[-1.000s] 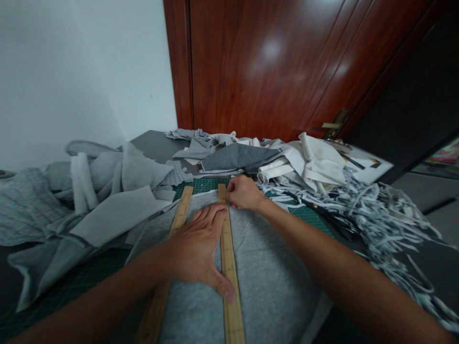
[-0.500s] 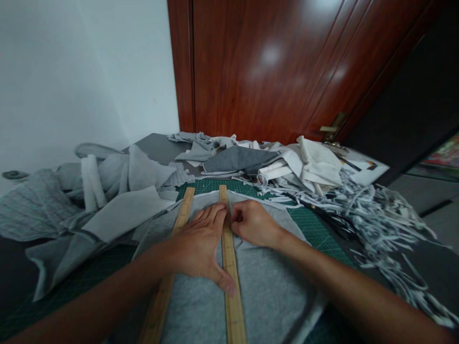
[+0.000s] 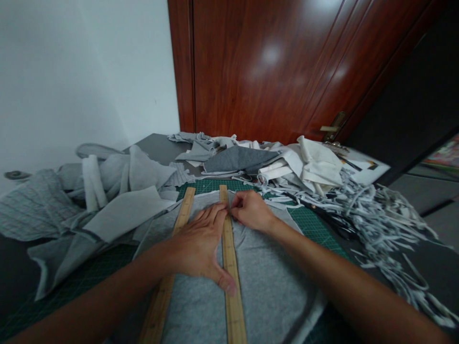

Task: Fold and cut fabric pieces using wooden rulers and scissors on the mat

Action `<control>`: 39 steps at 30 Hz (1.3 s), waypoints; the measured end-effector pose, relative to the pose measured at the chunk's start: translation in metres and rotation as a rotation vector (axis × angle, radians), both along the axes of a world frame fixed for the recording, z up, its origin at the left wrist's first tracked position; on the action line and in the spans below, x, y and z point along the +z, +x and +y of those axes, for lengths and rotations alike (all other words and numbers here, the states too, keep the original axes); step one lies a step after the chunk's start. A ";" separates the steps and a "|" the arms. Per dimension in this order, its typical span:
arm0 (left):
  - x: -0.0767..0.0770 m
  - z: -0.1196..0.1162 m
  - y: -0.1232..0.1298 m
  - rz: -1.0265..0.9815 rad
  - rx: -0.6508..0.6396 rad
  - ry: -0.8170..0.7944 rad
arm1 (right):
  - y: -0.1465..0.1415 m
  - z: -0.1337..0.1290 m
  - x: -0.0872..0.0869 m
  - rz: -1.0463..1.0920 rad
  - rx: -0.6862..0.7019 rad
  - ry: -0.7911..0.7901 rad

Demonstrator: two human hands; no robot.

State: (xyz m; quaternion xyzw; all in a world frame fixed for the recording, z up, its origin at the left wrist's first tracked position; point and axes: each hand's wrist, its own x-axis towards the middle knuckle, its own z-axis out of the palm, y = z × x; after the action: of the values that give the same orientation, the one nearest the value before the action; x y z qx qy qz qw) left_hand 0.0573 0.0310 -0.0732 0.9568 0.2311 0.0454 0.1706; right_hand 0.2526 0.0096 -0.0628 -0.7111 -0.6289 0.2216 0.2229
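Grey knit fabric lies spread out with two wooden rulers lengthwise on top, a left ruler and a right ruler. My left hand is open and pressed flat between them, its fingertips and thumb resting on the right ruler. My right hand is closed in a pinch just right of that ruler, near its far end and low over the fabric. Whatever its fingertips hold is hidden. Small creases show in the fabric below my right hand.
Under the fabric is a green cutting mat. Grey fabric pieces are heaped at left, with more folded cloth at the back. A pile of thin fabric strips lies at right. Behind stands a wooden door.
My right hand has moved slightly away from me along the right ruler, toward its far end. My left hand and both rulers have stayed in place.
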 end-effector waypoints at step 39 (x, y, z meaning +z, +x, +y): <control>0.002 -0.001 0.000 0.023 -0.004 -0.013 | 0.014 -0.021 -0.003 0.577 -0.040 0.031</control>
State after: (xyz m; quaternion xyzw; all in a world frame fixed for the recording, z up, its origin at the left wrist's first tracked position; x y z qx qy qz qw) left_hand 0.0571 0.0303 -0.0716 0.9566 0.2315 0.0326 0.1742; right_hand 0.2666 -0.0111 -0.0663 -0.6273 -0.5289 0.4006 0.4079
